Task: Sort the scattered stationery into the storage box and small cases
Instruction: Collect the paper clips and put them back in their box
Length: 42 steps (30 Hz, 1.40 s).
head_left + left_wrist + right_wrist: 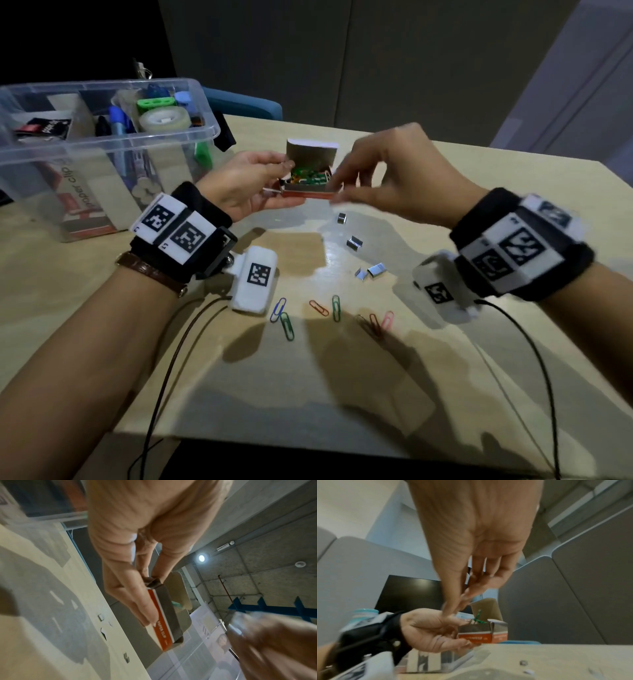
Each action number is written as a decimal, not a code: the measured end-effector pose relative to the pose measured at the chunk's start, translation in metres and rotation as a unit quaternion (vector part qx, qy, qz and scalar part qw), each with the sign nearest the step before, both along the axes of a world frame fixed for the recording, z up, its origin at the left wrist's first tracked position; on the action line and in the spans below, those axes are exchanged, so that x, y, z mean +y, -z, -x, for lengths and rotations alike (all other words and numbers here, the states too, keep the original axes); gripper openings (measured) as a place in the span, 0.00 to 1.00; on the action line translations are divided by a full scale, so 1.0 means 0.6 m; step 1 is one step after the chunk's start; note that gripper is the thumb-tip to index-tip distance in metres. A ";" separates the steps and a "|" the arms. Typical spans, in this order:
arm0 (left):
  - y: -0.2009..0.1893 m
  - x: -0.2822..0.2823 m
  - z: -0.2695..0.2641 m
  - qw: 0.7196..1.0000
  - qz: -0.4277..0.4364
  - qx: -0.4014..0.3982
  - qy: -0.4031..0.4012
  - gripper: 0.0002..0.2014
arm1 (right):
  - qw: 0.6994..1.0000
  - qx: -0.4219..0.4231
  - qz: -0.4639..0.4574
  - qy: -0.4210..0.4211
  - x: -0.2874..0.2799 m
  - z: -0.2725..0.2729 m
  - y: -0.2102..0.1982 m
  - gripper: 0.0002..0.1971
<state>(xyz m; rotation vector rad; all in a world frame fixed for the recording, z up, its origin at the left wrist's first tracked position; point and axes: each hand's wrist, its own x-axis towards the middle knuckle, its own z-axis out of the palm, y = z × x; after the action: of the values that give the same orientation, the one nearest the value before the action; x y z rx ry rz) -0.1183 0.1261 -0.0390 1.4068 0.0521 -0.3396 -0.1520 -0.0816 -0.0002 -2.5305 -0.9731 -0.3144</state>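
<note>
Person's left hand [246,185] holds a small paper clip box [308,186] up off the worktop [445,359], fingers [137,601] curled under and along its orange-striped side, thumb on top near the open end. Lid flap stands upright at the back; inside, a heap of coloured clips, mostly green and orange. In the right wrist view one green clip [478,618] sticks up out of the box mouth.

Right hand [394,178] hovers at the box's right end, fingers [453,604] drawn together, thumb & forefinger tips meeting just above the opening. Blurred, so can't tell whether they pinch a clip or nothing.

Clear storage box [205,113] sits at the back left of the worktop, well apart from the hands. Inside: tape roll [164,120], green sharpener-like piece [156,102], blue markers [118,125], a dark packet on the left, and another paper clip carton [82,192] leaning against the front wall.

Loose on the worktop, below and between the hands: staple strips [354,242], several short silver bits in a scattered line. Nearer the person, scattered paper clips [337,308]: blue, two green, orange, red, pink, some touching in pairs.

Both wrists carry black bands w/ white marker tags and thin black cables trailing toward the worktop's near edge; left wrist also has a brown watch strap [150,272]
</note>
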 end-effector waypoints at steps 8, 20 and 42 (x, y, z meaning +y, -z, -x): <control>-0.010 0.018 0.000 1.000 -0.027 -0.003 0.008 0.06 | 0.918 0.301 0.163 -0.202 -0.052 0.052 0.069 0.20; -0.010 0.019 0.003 0.998 -0.040 0.001 0.045 0.09 | 0.918 0.330 0.082 -0.203 -0.054 0.041 0.108 0.10; 0.003 0.004 0.005 0.998 -0.030 0.012 0.046 0.04 | 0.995 0.003 0.085 -0.054 -0.036 0.046 0.045 0.09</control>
<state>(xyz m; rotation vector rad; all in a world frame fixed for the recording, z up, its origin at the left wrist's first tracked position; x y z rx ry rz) -0.1215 0.1283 -0.0406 1.4678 0.0173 -0.4339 -0.1795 -0.1035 -0.0274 -2.6154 -1.1758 -0.2000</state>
